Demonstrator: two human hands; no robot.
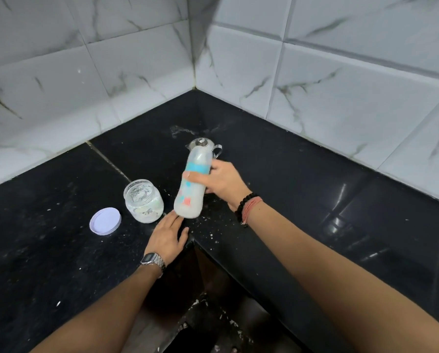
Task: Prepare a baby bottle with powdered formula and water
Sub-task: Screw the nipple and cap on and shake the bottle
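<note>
My right hand has its fingers wrapped and clamped round the middle of the baby bottle, thumb side toward me. The bottle is off the counter, its long axis tilted: the capped, teat end leans up and away toward the corner, the base down and toward me. It looks milky inside, so I judge the powder and water are already in and this is the mixing step. My left hand lies flat, fingers loosely apart, holding nothing; its fingertips reach to just under the bottle's base, so it is the nearer hand to steady that end, though I cannot tell whether they touch. Just left of the bottle stands the open formula jar, with its white lid lying flat beside it, farther left. Behind the bottle, partly hidden, is a small steel kettle. All sits on a black stone counter flecked with spilled powder, in a corner of white marbled wall tiles.
</note>
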